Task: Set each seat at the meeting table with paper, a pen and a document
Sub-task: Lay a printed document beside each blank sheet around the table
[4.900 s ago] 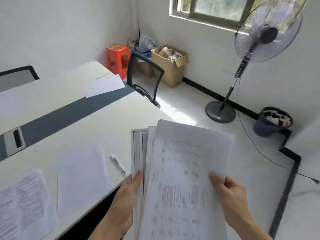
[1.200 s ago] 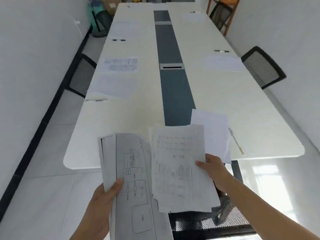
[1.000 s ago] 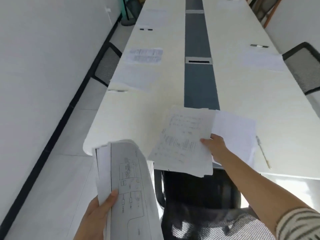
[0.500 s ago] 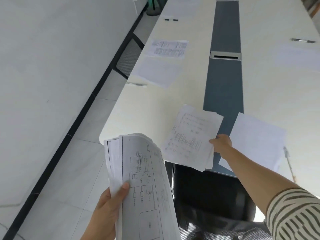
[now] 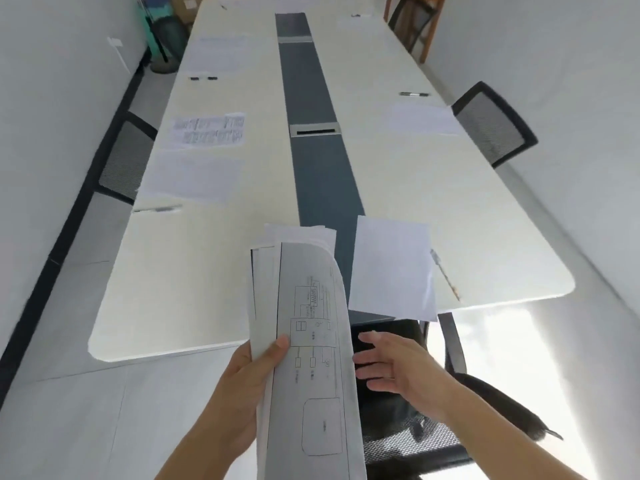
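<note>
Near end seat: a blank sheet (image 5: 391,268) lay on the bench (image 5: 194,278), its near edge overhanging, with a pen (image 5: 445,275) just beside it on the right. A printed document seemed to lie left of the sheet, but the held stack hid all but its far corner, so this could not be confirmed.
Left-side seat: looked fully set, with a printed document (image 5: 209,129), a blank paper (image 5: 192,180) nearer the camera and a pen (image 5: 157,209) nearest.
Far left seat: paper (image 5: 221,53) and a dark pen (image 5: 202,78) were in place; whether a document was among them was too blurred to tell.
Right-side seat: paper (image 5: 420,121) and a pen (image 5: 414,94) only; judged to need a document yet.
Far right seat: too small to read.
Left hand (image 5: 242,386): pinched the stack of documents (image 5: 308,341), thumb on the top diagram sheet, fingers behind, the stack upright and curling over at its top.
Right hand (image 5: 401,368): empty, fingers spread loosely, palm toward the stack, just beside its right edge and not touching it, over the dark chair (image 5: 415,441).
Stack versus bench: held in the air before the near end, its top covering part of the grey centre strip (image 5: 311,109).
Remaining, as a judgement: documents for the right-hand seats.
</note>
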`<action>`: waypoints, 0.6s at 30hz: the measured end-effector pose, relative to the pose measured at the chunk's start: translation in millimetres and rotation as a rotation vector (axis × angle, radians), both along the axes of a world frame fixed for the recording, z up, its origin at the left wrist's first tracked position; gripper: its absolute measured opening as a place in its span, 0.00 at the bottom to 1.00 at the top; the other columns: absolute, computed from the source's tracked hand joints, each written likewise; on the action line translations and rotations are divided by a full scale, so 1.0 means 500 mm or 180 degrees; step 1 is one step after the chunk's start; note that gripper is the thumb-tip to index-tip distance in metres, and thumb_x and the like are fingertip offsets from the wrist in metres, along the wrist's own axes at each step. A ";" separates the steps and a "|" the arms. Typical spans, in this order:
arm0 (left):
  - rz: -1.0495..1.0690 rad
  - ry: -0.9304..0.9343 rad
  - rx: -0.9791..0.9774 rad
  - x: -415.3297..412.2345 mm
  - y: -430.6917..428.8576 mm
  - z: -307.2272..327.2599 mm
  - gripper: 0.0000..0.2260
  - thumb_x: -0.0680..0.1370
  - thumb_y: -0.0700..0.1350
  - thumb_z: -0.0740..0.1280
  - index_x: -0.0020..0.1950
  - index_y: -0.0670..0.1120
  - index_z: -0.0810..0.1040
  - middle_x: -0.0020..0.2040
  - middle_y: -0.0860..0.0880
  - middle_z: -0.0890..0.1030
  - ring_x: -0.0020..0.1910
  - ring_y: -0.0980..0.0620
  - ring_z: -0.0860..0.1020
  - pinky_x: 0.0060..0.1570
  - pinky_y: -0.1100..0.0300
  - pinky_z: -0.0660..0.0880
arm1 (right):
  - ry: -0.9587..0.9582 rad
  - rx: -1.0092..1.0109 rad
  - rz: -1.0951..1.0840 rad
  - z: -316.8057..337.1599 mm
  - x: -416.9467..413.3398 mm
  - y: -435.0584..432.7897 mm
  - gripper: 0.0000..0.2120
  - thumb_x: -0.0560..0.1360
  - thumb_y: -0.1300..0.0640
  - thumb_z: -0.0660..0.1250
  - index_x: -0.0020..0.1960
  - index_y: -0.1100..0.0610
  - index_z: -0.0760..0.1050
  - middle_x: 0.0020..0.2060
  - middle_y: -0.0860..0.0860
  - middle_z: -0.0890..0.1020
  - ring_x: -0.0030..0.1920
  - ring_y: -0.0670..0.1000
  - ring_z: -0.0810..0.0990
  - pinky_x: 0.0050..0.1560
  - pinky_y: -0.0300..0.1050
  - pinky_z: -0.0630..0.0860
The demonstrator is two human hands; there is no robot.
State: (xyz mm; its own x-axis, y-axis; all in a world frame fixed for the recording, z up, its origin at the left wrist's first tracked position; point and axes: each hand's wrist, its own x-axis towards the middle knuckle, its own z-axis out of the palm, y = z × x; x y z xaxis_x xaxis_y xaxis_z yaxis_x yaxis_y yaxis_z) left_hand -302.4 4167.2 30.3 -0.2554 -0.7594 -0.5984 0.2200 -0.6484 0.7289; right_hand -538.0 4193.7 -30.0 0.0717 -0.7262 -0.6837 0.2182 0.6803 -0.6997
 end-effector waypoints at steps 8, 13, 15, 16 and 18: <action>-0.0973 -0.0049 -0.0178 -0.217 0.074 0.019 0.13 0.74 0.45 0.66 0.57 0.43 0.81 0.52 0.42 0.85 0.50 0.44 0.84 0.40 0.53 0.81 | 0.0320 -0.0223 -0.1148 0.006 -0.173 0.205 0.26 0.67 0.45 0.76 0.62 0.50 0.76 0.57 0.51 0.83 0.58 0.51 0.82 0.51 0.48 0.79; -0.1492 -0.0122 -0.0386 -0.423 0.175 0.038 0.14 0.72 0.47 0.67 0.56 0.46 0.81 0.51 0.46 0.85 0.49 0.48 0.84 0.43 0.55 0.79 | -0.0459 -0.0255 -0.1100 -0.005 -0.319 0.366 0.27 0.70 0.41 0.70 0.66 0.52 0.76 0.60 0.56 0.82 0.62 0.58 0.80 0.64 0.57 0.75; -0.1660 -0.0139 -0.0373 -0.512 0.226 0.042 0.15 0.71 0.47 0.68 0.57 0.46 0.81 0.51 0.46 0.86 0.49 0.49 0.84 0.45 0.54 0.78 | -0.0619 -0.0348 -0.1171 -0.013 -0.389 0.433 0.28 0.72 0.39 0.68 0.66 0.53 0.77 0.62 0.57 0.81 0.64 0.59 0.79 0.67 0.59 0.73; -0.1746 -0.0139 -0.0380 -0.555 0.252 0.040 0.15 0.71 0.47 0.68 0.56 0.47 0.81 0.50 0.47 0.86 0.48 0.49 0.84 0.45 0.54 0.78 | -0.0696 -0.0370 -0.1213 -0.015 -0.423 0.466 0.28 0.73 0.39 0.66 0.67 0.53 0.76 0.64 0.56 0.80 0.65 0.58 0.78 0.66 0.58 0.73; -0.1877 -0.0213 -0.0404 -0.636 0.301 0.034 0.16 0.69 0.48 0.69 0.56 0.48 0.80 0.49 0.48 0.86 0.48 0.51 0.84 0.48 0.53 0.77 | -0.0799 -0.0415 -0.1386 -0.020 -0.491 0.527 0.25 0.77 0.44 0.63 0.69 0.56 0.74 0.66 0.57 0.79 0.67 0.58 0.77 0.66 0.58 0.73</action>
